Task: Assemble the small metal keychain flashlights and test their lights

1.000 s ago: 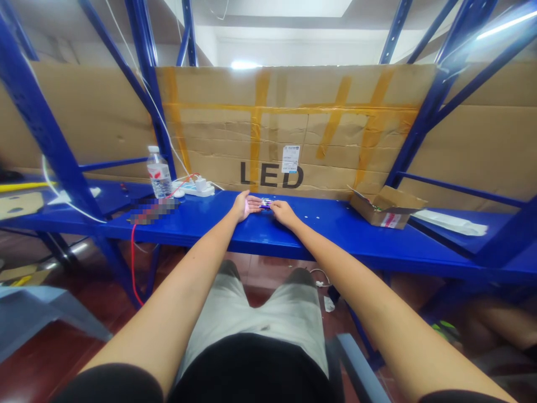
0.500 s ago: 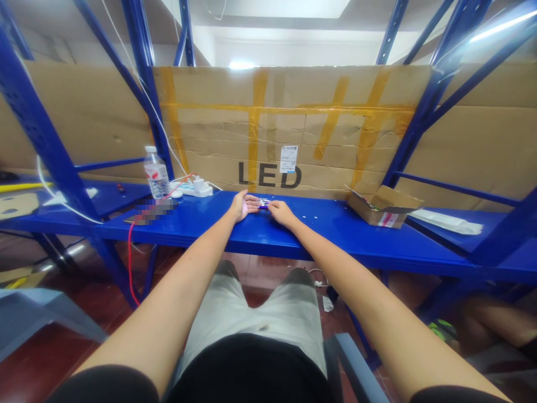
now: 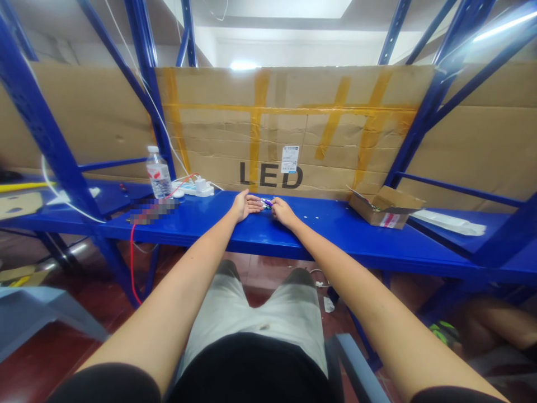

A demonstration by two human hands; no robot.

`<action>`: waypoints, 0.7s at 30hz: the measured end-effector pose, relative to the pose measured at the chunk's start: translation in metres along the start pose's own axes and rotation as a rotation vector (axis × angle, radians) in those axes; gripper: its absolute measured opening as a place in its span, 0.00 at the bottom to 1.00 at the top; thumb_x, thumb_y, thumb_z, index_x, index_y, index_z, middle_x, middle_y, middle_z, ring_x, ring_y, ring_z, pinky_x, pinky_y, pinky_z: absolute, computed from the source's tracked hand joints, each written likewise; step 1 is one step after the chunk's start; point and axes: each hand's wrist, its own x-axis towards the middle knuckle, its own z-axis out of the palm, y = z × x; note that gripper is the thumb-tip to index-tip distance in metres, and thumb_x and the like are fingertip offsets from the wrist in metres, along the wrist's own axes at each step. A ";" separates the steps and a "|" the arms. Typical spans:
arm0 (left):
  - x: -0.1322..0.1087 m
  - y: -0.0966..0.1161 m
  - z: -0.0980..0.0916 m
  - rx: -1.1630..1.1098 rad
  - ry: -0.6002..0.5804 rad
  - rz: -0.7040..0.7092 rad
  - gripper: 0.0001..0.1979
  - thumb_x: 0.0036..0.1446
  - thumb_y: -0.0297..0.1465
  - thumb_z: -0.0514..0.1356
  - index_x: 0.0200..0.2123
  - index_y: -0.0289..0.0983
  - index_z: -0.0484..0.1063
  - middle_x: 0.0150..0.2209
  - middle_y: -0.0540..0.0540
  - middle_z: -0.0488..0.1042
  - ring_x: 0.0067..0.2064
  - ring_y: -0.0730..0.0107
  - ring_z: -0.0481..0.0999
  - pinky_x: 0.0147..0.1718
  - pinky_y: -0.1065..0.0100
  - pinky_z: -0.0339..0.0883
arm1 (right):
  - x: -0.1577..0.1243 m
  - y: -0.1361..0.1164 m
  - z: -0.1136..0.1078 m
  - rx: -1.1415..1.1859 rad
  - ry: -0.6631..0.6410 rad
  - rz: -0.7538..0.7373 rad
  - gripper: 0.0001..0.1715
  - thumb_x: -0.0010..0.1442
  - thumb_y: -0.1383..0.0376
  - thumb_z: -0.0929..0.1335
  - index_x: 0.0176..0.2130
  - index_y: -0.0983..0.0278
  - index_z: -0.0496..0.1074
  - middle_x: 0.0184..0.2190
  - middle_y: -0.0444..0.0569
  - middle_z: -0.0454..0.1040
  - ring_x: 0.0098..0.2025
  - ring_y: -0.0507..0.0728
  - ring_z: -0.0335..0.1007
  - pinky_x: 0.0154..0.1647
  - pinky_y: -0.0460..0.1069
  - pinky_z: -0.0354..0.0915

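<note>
Both my arms reach far forward onto the blue shelf [image 3: 319, 226]. My left hand [image 3: 244, 205] lies palm up with its fingers stretched toward the right. My right hand [image 3: 282, 211] is curled, its fingertips pinched on a small purple part [image 3: 265, 205] that rests at the tips of my left fingers. A few tiny shiny pieces lie by that part, too small to name. The two hands nearly touch in front of the cardboard sheet printed LED [image 3: 293, 129].
A water bottle [image 3: 158, 172] stands at the left, beside a white power strip [image 3: 197, 188] with a red cable [image 3: 133, 252] hanging off the shelf. An open cardboard box [image 3: 384, 207] and a white sheet [image 3: 451, 222] lie at the right. Blue rack posts [image 3: 46, 129] frame the shelf.
My right hand has shifted slightly left, closing the gap to my left fingers. The purple part has stayed between the hands.
</note>
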 end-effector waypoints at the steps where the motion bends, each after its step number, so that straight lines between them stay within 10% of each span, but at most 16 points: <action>1: 0.000 0.000 -0.001 -0.019 -0.006 0.004 0.31 0.68 0.44 0.43 0.43 0.25 0.76 0.25 0.32 0.78 0.28 0.53 0.81 0.30 0.62 0.73 | -0.001 -0.001 0.000 -0.017 0.010 -0.014 0.08 0.61 0.63 0.60 0.30 0.61 0.62 0.24 0.43 0.69 0.29 0.55 0.65 0.35 0.49 0.63; 9: -0.003 0.004 -0.006 -0.098 -0.081 0.016 0.39 0.66 0.52 0.40 0.49 0.24 0.75 0.41 0.25 0.79 0.40 0.51 0.81 0.36 0.61 0.72 | -0.012 -0.014 0.000 -0.248 -0.093 -0.155 0.07 0.65 0.64 0.63 0.35 0.62 0.68 0.33 0.49 0.75 0.37 0.57 0.68 0.44 0.51 0.61; 21: -0.002 0.002 -0.005 -0.048 -0.092 -0.002 0.38 0.67 0.52 0.40 0.46 0.24 0.76 0.35 0.27 0.80 0.34 0.53 0.81 0.33 0.62 0.72 | -0.012 -0.018 0.002 -0.295 -0.116 -0.158 0.08 0.68 0.66 0.62 0.40 0.63 0.71 0.40 0.52 0.77 0.43 0.58 0.71 0.48 0.51 0.62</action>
